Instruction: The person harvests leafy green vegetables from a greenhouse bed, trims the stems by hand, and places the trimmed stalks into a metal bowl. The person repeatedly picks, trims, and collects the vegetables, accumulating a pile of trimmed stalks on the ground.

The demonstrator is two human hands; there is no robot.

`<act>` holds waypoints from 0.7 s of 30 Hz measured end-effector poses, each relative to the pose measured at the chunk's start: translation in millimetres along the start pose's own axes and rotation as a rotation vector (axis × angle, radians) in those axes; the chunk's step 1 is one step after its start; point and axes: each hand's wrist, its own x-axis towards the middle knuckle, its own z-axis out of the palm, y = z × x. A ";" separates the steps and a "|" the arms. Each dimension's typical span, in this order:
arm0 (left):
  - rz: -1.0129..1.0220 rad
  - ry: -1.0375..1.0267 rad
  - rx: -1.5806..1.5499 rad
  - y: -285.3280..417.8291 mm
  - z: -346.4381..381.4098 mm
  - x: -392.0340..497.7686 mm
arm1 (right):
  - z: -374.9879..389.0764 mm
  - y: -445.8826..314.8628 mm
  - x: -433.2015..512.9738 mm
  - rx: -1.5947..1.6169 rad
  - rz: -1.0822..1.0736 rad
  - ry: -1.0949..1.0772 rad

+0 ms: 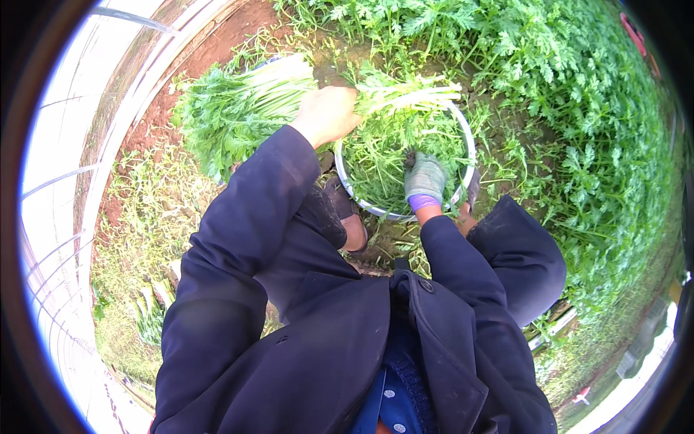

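My left hand (pixel 329 115) is bare and reaches forward between two lots of leafy greens. On its left lies a thick pile of cut greens (pixel 238 108), pale stems lined up beside the hand. Against its right side is a smaller bunch (pixel 409 97), its cut stems pointing right across the far rim of a round tub (pixel 470 144). The fingers are mostly turned away, so their grip is hidden. My right hand (pixel 426 176), in a pale green glove with dirt-dark fingertips, is down among loose leaves (pixel 374 163) inside the tub. Whether it grips any is unclear.
Tall leafy plants (pixel 585 119) grow densely along the right. The tub stands between my feet, one shoe (pixel 347 209) close to its left side. More cut bunches (pixel 152 312) lie on litter-strewn ground at lower left. A translucent sheet wall with curved hoops (pixel 59 179) runs along the left.
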 end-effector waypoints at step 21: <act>-0.141 -0.399 -0.430 -33.2 24.3 10.0 | -94.6 -1.5 3.3 0.362 -0.195 -0.429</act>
